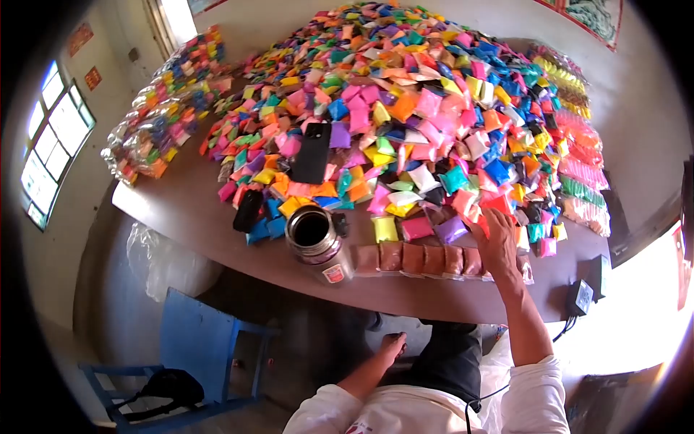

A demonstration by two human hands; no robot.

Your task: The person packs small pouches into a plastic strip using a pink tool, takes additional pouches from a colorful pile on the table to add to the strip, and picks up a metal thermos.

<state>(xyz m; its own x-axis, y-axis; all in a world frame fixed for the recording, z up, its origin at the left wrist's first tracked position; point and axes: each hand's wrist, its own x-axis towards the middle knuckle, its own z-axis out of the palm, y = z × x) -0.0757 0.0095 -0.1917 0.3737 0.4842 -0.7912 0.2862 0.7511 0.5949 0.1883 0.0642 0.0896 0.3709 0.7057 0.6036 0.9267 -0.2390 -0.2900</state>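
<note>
My right hand [495, 242] reaches over the front edge of a big pile of small colored packets [426, 108]. Its thumb and fingers are apart, at a red packet [483, 226]; no firm grip shows. Just below the hand, a row of brown packets [413, 259] lies side by side along the table's front. My left hand [394, 345] is low by my lap, below the table edge, its fingers curled and no object visible in them.
An open steel flask [329, 264] stands at the table [282, 257] edge, beside a black case [248, 210]. A black phone [312, 155] lies on the pile. Bagged packets [170, 108] line the left, bundled packets [582, 170] the right. Black adapters [580, 296] sit right. A blue chair [195, 333] is below left.
</note>
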